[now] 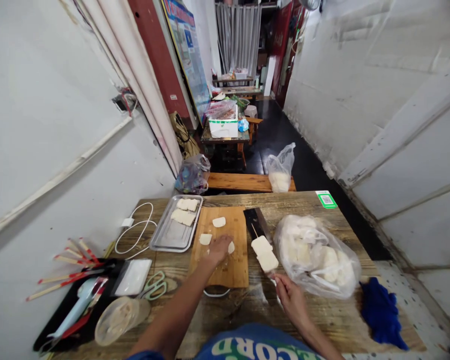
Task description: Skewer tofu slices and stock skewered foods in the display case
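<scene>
Wooden table point(307, 210): tray point(172, 235) w/ slices, bag point(317, 255) full; left hand point(218, 249) pinches slice, right hand point(290, 295) grips skewer point(264, 252).

Even, soft daylight around me, no hard shadows. The back corridor point(281, 135) is dim, its floor glossy. Walls bow at the edges from my wide lens. My hands look slightly smeared.

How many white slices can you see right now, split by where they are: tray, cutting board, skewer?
Slices on the metal tray: 4, in two pairs
Slices on the cutting board: 3, at and beside the left hand
Slices on the skewer held by the right hand: 2
Total: 9. Pieces inside the plastic bag are too blurred to count.
</scene>
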{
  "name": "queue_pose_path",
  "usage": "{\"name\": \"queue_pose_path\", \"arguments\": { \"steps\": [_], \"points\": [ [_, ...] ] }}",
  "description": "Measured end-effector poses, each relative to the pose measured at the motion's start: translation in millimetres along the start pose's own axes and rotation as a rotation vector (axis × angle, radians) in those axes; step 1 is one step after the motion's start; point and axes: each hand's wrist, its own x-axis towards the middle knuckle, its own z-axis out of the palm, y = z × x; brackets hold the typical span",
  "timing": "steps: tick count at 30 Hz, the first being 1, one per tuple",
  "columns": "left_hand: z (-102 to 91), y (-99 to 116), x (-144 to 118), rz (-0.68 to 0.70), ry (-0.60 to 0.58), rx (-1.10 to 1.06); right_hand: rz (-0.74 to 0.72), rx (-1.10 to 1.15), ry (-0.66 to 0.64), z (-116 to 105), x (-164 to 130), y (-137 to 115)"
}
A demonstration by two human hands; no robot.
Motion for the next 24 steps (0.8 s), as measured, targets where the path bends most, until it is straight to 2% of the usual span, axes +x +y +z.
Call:
{"name": "queue_pose_path", "arguments": {
  "steps": [2,5,9,17,19,24],
  "points": [
    [6.9,-2.4,4.7,0.012,-0.015,-0.021,0.006,0.003,-0.023,3.2,-3.3,0.7],
    [12.9,-6.8,13.1,-0.039,0.033,-0.090,0.018,0.022,-0.080,6.5,-6.0,0.1],
    [17.5,-10.8,18.8,-0.058,0.079,-0.179,0.020,0.046,-0.094,7.9,-6.3,-0.8],
    [10.0,-6.0,14.4,0.018,0.221,-0.393,0.018,0.036,-0.146,7.9,-5.4,-4.0],
    [6.7,-2.2,14.2,0.017,0.250,-0.555,0.027,0.020,-0.157,7.7,-5.7,-4.8],
    [-0.6,9.4,8.4,0.004,0.194,-1.233,0.005,0.004,-0.188,8.0,-5.5,-8.7]
  ]
}}
